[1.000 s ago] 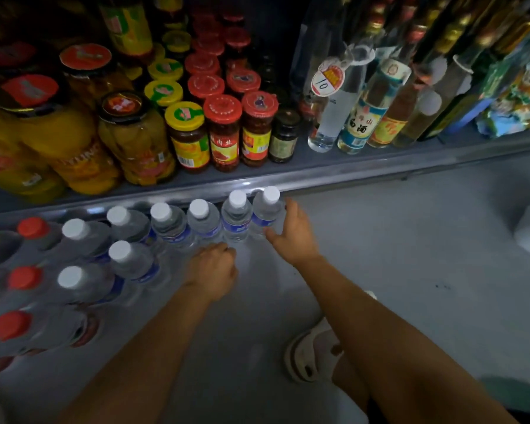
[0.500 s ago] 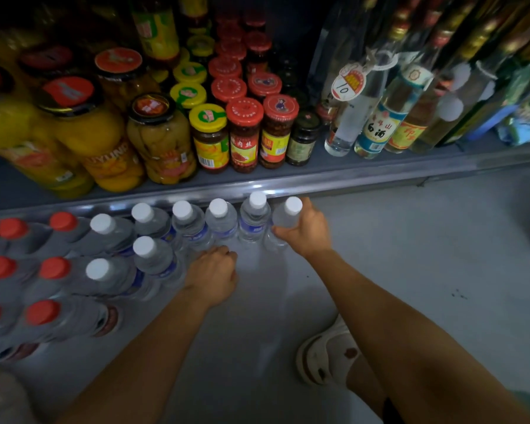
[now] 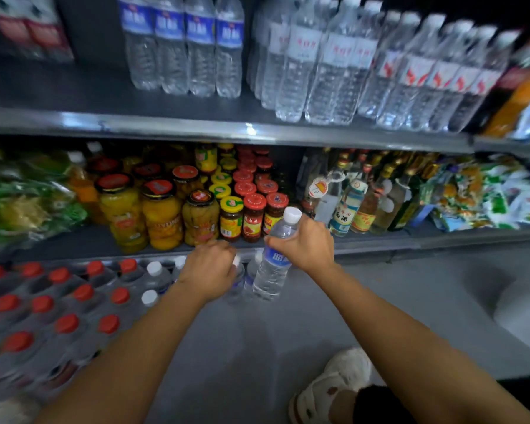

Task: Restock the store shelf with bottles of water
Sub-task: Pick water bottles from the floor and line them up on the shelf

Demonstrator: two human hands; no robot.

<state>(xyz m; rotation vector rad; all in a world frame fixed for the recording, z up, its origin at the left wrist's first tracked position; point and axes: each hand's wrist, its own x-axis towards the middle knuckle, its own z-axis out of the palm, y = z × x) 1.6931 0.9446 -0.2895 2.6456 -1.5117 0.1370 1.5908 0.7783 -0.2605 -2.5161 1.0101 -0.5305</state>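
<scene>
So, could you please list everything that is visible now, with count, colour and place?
held bottle: one, clear with white cap and blue label, lifted in front of the jars
floor bottles: several, white caps, bottom row
red-capped bottles: many, floor left
shelf bottles: many, clear, top shelf
jars: many, yellow and red, middle shelf
glass bottles: several, right of jars
left hand: over a floor bottle's cap
right hand: grips held bottle

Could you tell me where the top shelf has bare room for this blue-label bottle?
Bare shelf lies left of the four blue-label bottles, up to the red-label packs. Rightward, the red-label water bottles stand crowded.
</scene>
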